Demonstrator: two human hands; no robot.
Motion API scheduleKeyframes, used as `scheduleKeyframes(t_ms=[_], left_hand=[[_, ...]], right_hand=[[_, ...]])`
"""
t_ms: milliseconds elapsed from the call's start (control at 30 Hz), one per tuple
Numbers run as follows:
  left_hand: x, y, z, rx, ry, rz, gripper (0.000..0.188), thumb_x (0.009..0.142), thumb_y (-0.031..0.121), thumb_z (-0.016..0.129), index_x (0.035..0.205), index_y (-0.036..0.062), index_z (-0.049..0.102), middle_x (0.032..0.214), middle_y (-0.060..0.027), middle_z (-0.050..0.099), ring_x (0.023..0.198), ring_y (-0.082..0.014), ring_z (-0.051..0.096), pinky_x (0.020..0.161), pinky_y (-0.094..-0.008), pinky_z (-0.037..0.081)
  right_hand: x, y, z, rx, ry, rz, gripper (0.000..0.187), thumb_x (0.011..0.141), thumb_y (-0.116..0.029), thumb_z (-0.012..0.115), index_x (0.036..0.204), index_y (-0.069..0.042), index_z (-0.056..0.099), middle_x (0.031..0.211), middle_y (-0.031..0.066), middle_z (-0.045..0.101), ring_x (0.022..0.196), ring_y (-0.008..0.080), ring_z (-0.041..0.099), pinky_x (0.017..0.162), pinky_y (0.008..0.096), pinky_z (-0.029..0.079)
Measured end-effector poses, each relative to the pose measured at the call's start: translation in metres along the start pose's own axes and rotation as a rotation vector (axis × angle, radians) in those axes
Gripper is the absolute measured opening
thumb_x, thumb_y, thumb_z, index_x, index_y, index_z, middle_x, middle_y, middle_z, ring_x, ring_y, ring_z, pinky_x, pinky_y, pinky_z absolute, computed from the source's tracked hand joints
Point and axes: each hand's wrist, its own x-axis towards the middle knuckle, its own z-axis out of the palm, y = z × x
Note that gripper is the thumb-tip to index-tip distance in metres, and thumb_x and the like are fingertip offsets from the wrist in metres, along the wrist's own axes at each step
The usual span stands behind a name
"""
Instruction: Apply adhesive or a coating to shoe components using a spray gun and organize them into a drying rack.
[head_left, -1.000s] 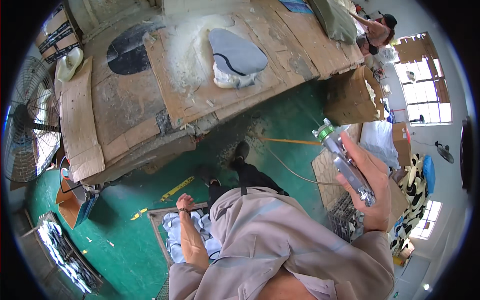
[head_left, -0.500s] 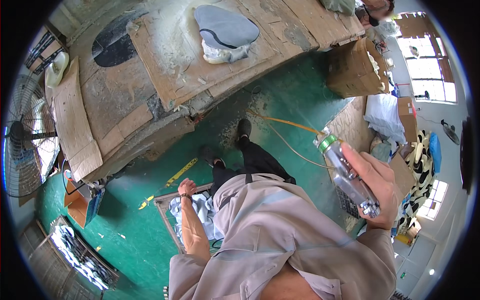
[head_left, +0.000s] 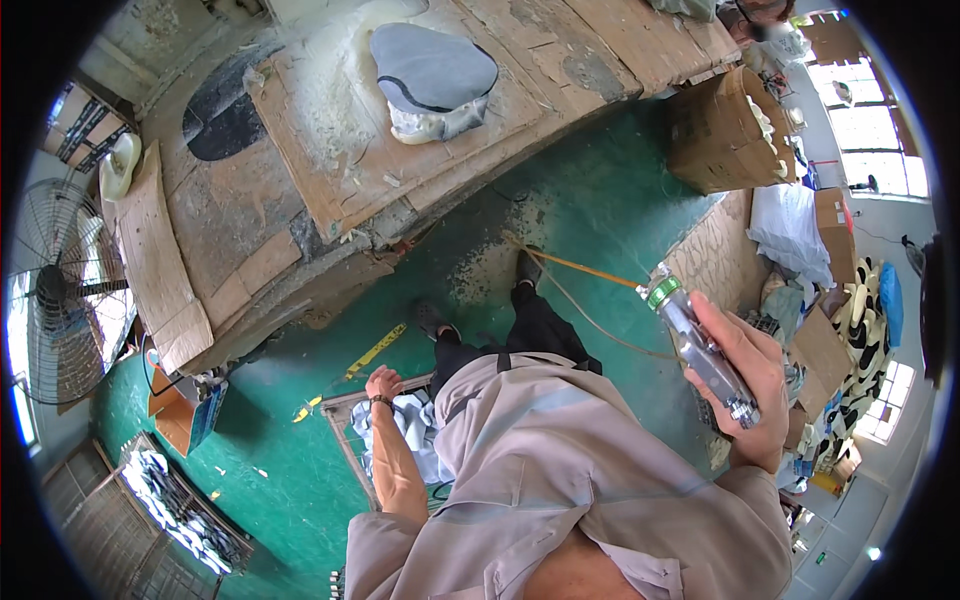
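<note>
while the right hand grips a long silvery metal tool with a green ring at its tip, fingers wrapped tight round its lower body, the tool points up and away from the palm, tilted toward the left. a thin yellowish hose lies on the green painted floor just past the tool's tip; whether it joins the tool cannot be told from this view.

the left hand hangs low beside the grey-beige shirt, its fingers bent onto the rim of a shallow wooden-framed crate holding pale blue and white cloth; how firmly they close on the rim is too small to tell. just beyond that hand a yellow strip lies flat on the floor, and two dark shoes stand between the hands.

farther out from the left hand runs a worn wooden workbench covered in cardboard sheets, with a grey domed foam form resting on its far part amid pale dust. a round wire-caged fan stands well off to the left. beyond the right hand, an open brown cardboard box sits on the floor.
</note>
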Motion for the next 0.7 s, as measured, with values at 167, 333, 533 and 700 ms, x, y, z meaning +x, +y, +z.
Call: scheduleKeyframes(t_ms=[167,333,533,700], left_hand=[[-0.007,-0.006,0.039,-0.035,0.107,-0.019,0.041,0.090,0.005,0.061,0.131,0.0048,0.056,0.097,-0.0160,0.069,0.071,-0.0281,0.067,0.054,-0.0423,0.056],[-0.022,-0.027,0.094,0.003,0.132,0.056,0.039,0.092,0.012,0.063,0.131,0.0083,0.059,0.104,-0.0136,0.070,0.087,-0.0295,0.070,0.076,-0.0513,0.060],[-0.055,-0.065,0.155,0.060,-0.251,0.231,0.039,0.095,0.017,0.059,0.133,0.0087,0.057,0.109,-0.0158,0.070,0.095,-0.0333,0.070,0.076,-0.0526,0.059],[-0.113,-0.094,0.228,0.110,0.165,-0.017,0.039,0.089,0.019,0.067,0.127,0.0123,0.061,0.105,-0.0064,0.072,0.094,-0.0253,0.071,0.077,-0.0455,0.057]], right_hand=[[0.012,0.054,-0.032,0.031,-0.083,-0.057,0.058,0.074,-0.008,0.077,0.131,-0.003,0.065,0.093,0.0154,0.069,0.076,0.0293,0.068,0.070,0.0360,0.051],[0.045,0.139,-0.076,0.082,-0.172,-0.301,0.066,0.077,-0.009,0.073,0.140,0.003,0.055,0.082,0.0136,0.062,0.069,0.0278,0.064,0.062,0.0365,0.051],[0.076,0.234,-0.132,0.196,-0.217,-0.340,0.065,0.078,-0.011,0.071,0.140,0.002,0.055,0.082,0.0129,0.062,0.070,0.0278,0.065,0.062,0.0372,0.051],[0.103,0.303,-0.169,0.264,-0.145,-0.267,0.072,0.075,-0.025,0.071,0.141,-0.001,0.056,0.080,0.0124,0.061,0.069,0.0287,0.063,0.062,0.0365,0.049]])
